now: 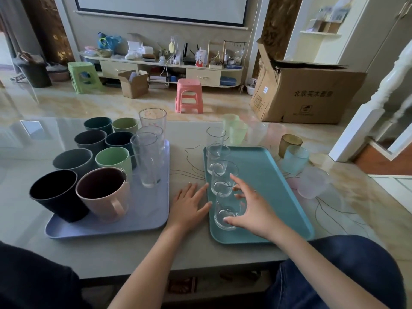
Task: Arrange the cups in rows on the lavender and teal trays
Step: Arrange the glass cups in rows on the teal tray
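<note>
Right hand curled around near glass, left column of teal tray; whether clamped or just cupping, cannot tell. Left hand flat, fingers spread, on desk against tray edge. Glass likely rigid, slick, breakable, light: take by mid-wall.

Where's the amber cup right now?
Head view, right side: the amber cup stands on the table, off the teal tray's far right corner, just behind the pale blue cup.
</note>
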`<move>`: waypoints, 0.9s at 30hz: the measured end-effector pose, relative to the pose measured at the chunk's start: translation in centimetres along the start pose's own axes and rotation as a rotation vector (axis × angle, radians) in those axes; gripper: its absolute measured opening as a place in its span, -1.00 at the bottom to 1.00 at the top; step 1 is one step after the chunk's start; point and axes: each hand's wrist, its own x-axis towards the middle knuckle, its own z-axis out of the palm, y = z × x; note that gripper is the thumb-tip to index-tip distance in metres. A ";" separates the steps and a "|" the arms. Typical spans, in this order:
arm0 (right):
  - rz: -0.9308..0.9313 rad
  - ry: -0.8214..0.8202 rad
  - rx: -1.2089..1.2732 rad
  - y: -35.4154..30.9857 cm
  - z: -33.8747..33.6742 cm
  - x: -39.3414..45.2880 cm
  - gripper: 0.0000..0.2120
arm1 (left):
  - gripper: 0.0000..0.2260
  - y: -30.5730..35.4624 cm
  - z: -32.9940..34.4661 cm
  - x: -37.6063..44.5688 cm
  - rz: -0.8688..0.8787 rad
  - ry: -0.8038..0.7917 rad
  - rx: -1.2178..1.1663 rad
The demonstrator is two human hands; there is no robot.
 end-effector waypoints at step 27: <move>0.153 -0.061 0.308 3.4 2.3 -0.4 -0.35 | -0.23 0.5 -0.1 -0.1 -0.013 0.012 0.003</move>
